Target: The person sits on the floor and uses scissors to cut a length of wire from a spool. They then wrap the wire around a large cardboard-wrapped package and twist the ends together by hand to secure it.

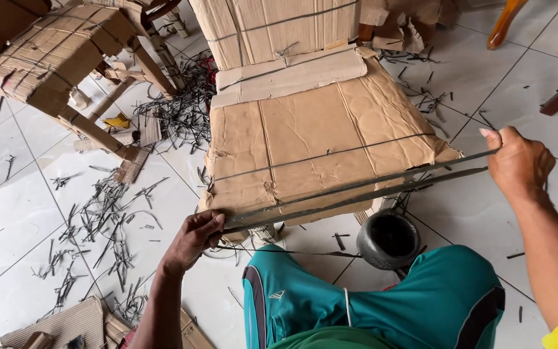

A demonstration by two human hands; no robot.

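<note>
Grey strap (pixel 356 187) pulled taut along near edge of cardboard-wrapped bundle (pixel 311 136); our left hand (pixel 195 238) and right hand (pixel 518 160) both clenched it (best kept level, untwisted).

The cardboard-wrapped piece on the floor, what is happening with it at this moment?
A seated person stretches a dark packing strap across the front edge of a cardboard-wrapped piece standing on the tiled floor. The left hand grips the strap at the near left corner, and the right hand pulls the other end out past the right corner. One thin strap already runs across the cardboard. A dark round roll sits by the knee, and cut strap scraps litter the tiles.
</note>
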